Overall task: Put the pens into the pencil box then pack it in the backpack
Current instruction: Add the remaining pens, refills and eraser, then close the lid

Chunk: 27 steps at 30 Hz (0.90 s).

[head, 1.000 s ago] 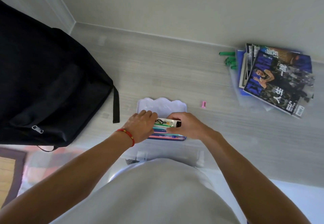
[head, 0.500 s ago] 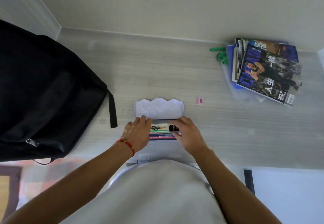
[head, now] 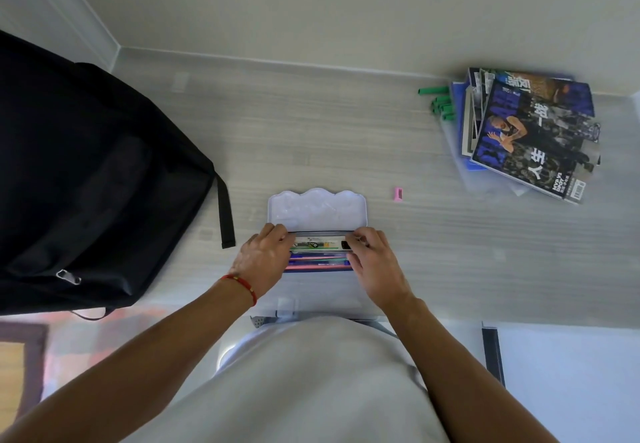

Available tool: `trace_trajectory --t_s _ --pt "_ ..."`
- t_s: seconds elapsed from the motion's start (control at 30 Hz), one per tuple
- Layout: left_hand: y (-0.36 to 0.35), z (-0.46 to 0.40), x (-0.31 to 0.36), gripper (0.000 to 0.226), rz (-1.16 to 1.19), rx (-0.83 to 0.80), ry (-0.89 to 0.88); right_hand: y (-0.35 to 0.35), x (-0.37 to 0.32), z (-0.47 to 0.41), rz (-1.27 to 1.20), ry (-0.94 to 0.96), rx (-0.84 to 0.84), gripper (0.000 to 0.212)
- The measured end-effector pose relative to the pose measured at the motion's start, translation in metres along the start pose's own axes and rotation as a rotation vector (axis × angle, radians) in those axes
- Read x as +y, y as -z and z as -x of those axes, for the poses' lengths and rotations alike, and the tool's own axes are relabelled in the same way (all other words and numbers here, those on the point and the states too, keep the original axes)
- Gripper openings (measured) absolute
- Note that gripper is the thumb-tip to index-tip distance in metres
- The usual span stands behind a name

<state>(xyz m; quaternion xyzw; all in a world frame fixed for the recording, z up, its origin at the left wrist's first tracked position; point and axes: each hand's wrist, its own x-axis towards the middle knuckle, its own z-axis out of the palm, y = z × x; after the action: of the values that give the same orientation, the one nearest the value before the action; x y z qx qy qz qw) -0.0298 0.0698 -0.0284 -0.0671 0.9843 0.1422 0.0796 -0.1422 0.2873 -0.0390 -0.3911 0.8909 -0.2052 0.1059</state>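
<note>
The pencil box [head: 317,212] lies open in front of me on the grey desk, its pale scalloped lid folded back flat. Several pens [head: 318,260], pink, blue and green, lie lengthwise in its tray. On top of them rests a white and green oblong pack [head: 317,244]. My left hand [head: 261,257] grips the pack's left end and covers the tray's left side. My right hand [head: 372,260] pinches the pack's right end. The black backpack [head: 86,179] lies to the left, its zipper pull [head: 67,276] near the desk edge.
A pile of magazines [head: 530,134] lies at the far right with green marker caps [head: 440,103] beside it. A small pink sharpener [head: 398,194] sits right of the box. The wall runs along the desk's far edge. A rug [head: 20,359] shows on the floor below left.
Both hands have lowered the oblong pack into the tray on top of the pens. The view has shifted a little; nothing else on the desk moved.
</note>
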Motion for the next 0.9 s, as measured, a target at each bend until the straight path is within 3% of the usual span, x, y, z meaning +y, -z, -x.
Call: trace_trajectory --t_s 0.13,0.33,0.6,0.8,0.9 --pt "-0.001 0.006 -0.003 0.036 0.133 0.091 0.015 0.001 -0.001 -0.001 -0.008 -0.072 0.035 0.024" --pt "-0.002 0.007 -0.002 0.016 0.232 0.162 0.02 0.0 0.004 0.001 -0.077 -0.082 0.037 0.026" --pt "-0.006 0.005 0.002 0.032 0.166 0.14 0.072 0.01 0.021 -0.008 -0.145 -0.077 0.0 0.023" --pt "-0.007 0.004 0.008 0.035 0.144 0.131 0.124 0.021 0.051 -0.017 -0.327 -0.288 0.214 0.017" --pt "-0.005 0.004 0.011 0.035 0.137 0.141 0.152 0.024 0.072 -0.033 -0.234 -0.377 0.23 0.03"
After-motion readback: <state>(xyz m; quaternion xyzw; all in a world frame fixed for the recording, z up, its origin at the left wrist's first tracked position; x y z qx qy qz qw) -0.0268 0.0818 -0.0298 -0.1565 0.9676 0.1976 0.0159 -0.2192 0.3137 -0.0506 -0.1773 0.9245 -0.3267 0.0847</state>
